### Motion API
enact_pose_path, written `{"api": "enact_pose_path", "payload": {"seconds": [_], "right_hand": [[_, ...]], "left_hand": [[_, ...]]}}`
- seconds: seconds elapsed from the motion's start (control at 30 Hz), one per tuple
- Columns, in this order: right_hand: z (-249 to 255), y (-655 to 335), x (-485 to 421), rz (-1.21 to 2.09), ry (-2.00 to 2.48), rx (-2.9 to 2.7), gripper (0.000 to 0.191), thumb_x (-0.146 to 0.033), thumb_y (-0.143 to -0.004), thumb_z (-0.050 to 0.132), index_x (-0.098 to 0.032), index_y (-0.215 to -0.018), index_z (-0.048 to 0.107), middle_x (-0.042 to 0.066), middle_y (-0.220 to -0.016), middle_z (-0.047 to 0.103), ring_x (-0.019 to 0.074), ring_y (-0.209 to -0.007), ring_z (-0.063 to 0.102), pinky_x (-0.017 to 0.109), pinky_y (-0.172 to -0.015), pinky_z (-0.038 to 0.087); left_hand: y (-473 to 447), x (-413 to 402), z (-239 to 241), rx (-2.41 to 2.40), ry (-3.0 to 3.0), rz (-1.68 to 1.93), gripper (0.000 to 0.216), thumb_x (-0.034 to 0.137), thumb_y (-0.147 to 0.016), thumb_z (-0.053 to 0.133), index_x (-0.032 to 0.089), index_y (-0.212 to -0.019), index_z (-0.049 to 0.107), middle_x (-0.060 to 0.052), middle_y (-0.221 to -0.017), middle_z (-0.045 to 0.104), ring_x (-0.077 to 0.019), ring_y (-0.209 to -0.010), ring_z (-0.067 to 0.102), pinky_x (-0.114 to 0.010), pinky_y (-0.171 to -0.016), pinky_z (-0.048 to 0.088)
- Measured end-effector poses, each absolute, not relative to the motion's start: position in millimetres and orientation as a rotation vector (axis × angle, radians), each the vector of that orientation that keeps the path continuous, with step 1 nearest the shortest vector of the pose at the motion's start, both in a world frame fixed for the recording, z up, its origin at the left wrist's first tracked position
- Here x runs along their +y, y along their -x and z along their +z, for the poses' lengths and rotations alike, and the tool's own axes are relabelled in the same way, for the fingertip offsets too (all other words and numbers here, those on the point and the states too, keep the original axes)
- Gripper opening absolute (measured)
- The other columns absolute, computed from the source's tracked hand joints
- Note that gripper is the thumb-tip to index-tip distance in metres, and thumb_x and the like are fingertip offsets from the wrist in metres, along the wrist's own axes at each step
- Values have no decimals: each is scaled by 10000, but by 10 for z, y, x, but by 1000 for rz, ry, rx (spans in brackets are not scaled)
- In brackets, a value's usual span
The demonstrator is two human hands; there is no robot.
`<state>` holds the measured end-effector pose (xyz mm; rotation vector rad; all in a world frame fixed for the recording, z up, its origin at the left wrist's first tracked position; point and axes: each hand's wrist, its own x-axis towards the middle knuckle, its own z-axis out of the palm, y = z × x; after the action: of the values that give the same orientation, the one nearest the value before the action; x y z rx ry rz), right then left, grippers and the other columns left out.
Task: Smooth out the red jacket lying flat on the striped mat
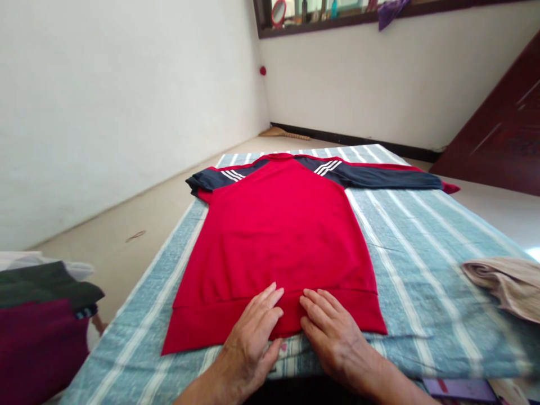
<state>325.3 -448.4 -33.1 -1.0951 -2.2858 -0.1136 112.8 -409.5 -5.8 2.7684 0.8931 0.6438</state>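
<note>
A red jacket (278,236) with dark navy sleeves and white shoulder stripes lies spread out, its hem nearest to me and its collar at the far end. My left hand (254,329) rests on the hem band, fingers stretched out flat over the red cloth. Beside it, my right hand (331,329) lies on the same band with its fingers laid out on the fabric. A short gap separates the two hands. The right sleeve (383,175) reaches out to the side, while the left one (211,179) looks shorter or folded under.
A blue and white striped cloth (405,253) covers the table. Folded beige fabric (506,278) sits at the right edge. Dark green and maroon clothes (42,326) are piled at the lower left. Beyond are white walls, a window ledge and a dark red door (502,124).
</note>
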Motion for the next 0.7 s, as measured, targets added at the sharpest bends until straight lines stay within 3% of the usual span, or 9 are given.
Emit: {"api": "enact_pose_path", "payload": {"seconds": [0.7], "right_hand": [[-374, -3278, -4458, -49, 1073, -2221, 344, -15, -824, 318, -126, -1008, 586, 116, -1132, 615, 241, -1141, 506, 413, -968, 452]], "left_hand": [[-1113, -4158, -96, 824, -2950, 818, 271, -5, -799, 438, 92, -996, 596, -166, -1170, 628, -267, -1207, 510, -420, -973, 492]]}}
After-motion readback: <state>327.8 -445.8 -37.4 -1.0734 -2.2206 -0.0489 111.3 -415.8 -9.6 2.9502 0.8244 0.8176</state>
